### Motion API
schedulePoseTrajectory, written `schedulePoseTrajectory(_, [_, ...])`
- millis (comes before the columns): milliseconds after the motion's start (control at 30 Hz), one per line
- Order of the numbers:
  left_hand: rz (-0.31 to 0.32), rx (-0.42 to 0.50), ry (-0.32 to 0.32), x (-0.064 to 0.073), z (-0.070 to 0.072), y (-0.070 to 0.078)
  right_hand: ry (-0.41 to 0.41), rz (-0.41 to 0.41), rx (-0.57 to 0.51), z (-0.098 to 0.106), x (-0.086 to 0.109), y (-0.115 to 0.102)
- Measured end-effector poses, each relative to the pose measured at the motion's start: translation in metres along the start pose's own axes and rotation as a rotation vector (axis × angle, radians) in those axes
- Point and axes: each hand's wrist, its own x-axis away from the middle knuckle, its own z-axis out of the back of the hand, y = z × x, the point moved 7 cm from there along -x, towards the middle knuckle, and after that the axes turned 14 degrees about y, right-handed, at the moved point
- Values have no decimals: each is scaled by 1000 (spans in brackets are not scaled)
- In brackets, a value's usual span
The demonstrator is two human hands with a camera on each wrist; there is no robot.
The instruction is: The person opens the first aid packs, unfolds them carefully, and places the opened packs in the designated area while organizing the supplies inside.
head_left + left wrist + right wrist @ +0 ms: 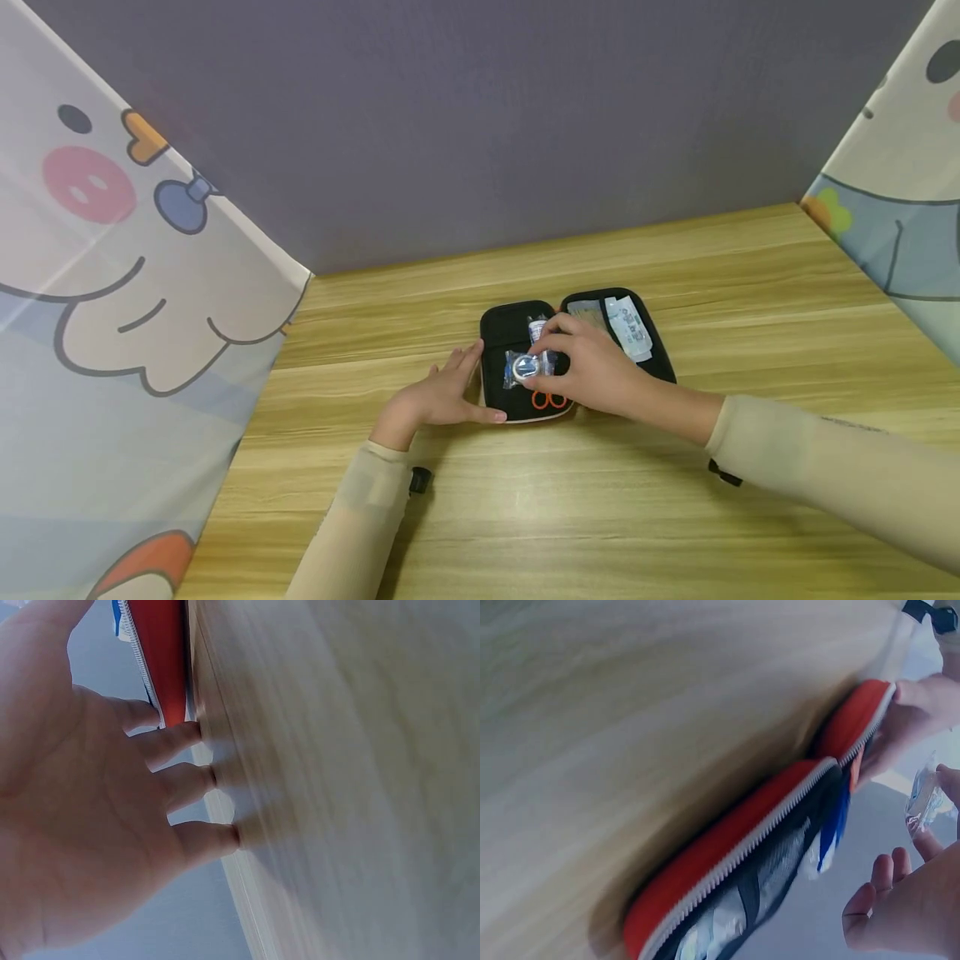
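A small zippered case lies unfolded, its black inside (504, 323) up in the head view; its outer side (705, 870) shows red in the right wrist view. My right hand (592, 367) pinches a white roll in clear plastic wrap (526, 367) over the left half. Fingers spread and mostly straight, my left hand (438, 396) touches that half's left edge, thumb at its lower corner. In the left wrist view, the fingertips of the left hand (105, 772) meet the wooden surface beside the red case wall (161, 652). Orange scissor handles (540, 401) stick out below the roll.
Another plastic-wrapped white roll (537, 330) sits above the pinched one, partly behind the right fingers. The case's right half holds white packets (630, 327) in a pocket. Around it spreads the wooden table (540, 508), with a grey-purple wall (510, 125) behind and cartoon-printed sheets (112, 275) at the sides.
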Motion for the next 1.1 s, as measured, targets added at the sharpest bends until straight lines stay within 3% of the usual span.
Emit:
schedulePoseTrajectory(400, [-2, 21, 8, 0, -1, 2, 21, -115, -50, 50, -1, 23])
schedulePoseTrajectory(600, [9, 23, -1, 1, 0, 1, -18, -195, -68, 69, 3, 42])
schedulePoseTrajectory(900, [1, 25, 3, 1, 1, -1, -41, -172, 47, 88, 16, 69])
schedulePoseTrajectory(1100, [-6, 18, 4, 0, 1, 0, -89, -213, 83, 95, 32, 93])
